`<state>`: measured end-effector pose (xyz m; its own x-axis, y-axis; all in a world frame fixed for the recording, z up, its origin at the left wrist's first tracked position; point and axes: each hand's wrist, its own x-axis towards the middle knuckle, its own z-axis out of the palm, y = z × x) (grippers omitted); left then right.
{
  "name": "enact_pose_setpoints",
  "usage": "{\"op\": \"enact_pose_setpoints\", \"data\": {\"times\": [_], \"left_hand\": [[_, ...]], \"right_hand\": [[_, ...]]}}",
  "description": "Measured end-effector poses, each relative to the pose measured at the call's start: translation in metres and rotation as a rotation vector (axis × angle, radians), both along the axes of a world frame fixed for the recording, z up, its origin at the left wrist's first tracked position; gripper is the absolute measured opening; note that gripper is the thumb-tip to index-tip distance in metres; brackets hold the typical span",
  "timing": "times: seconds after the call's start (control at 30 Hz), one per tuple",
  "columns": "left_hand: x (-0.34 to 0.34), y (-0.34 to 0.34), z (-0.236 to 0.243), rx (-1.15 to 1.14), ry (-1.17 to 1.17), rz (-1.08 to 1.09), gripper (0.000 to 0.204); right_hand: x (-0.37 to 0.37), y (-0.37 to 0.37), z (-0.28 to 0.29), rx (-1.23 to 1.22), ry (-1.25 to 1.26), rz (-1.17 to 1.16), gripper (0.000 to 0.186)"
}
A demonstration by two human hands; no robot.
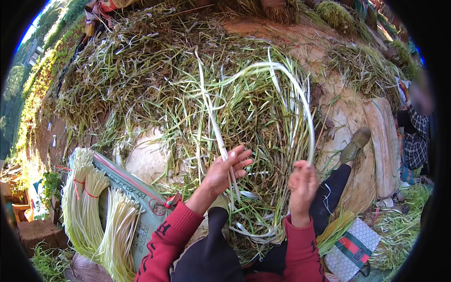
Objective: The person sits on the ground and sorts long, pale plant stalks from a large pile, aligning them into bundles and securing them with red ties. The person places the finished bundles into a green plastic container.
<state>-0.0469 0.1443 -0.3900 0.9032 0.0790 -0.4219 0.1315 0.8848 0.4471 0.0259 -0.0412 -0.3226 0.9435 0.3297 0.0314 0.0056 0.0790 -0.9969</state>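
Red-sleeved left hand (225, 171) grips a long pale green onion stalk (213, 122); beyond it, the right hand (303, 185) pinches its peeled outer strip (307, 117), seemingly mid-stripping; a steady downward pull seems needed.

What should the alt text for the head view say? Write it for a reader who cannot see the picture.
The left hand holds a long white stalk while the right hand grips a peeled strip arching between them, above a heap of green leaves on the ground. To the left, tied bundles of cleaned white stalks lie on a sack.
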Motion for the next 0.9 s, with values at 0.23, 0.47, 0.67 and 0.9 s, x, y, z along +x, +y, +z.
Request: {"op": "enact_pose_setpoints", "data": {"times": [0.23, 0.47, 0.67, 0.9], "left_hand": [[-0.015, -0.009, -0.015, -0.154, -0.033, -0.033, 0.045], [-0.048, 0.005, -0.02, -0.26, -0.108, -0.151, 0.036], [-0.051, 0.002, -0.031, -0.223, -0.184, -0.229, 0.033], [-0.05, -0.001, -0.032, -0.319, -0.019, -0.25, 0.037]], "right_hand": [[-0.061, 0.022, -0.061, -0.803, -0.307, 0.52, 0.025], [-0.004, 0.053, -0.075, -0.541, -0.155, 0.571, 0.04], [0.007, 0.095, -0.113, -0.131, 0.332, 0.964, 0.035], [0.045, 0.075, -0.095, -0.436, 0.021, 0.564, 0.014]]}}
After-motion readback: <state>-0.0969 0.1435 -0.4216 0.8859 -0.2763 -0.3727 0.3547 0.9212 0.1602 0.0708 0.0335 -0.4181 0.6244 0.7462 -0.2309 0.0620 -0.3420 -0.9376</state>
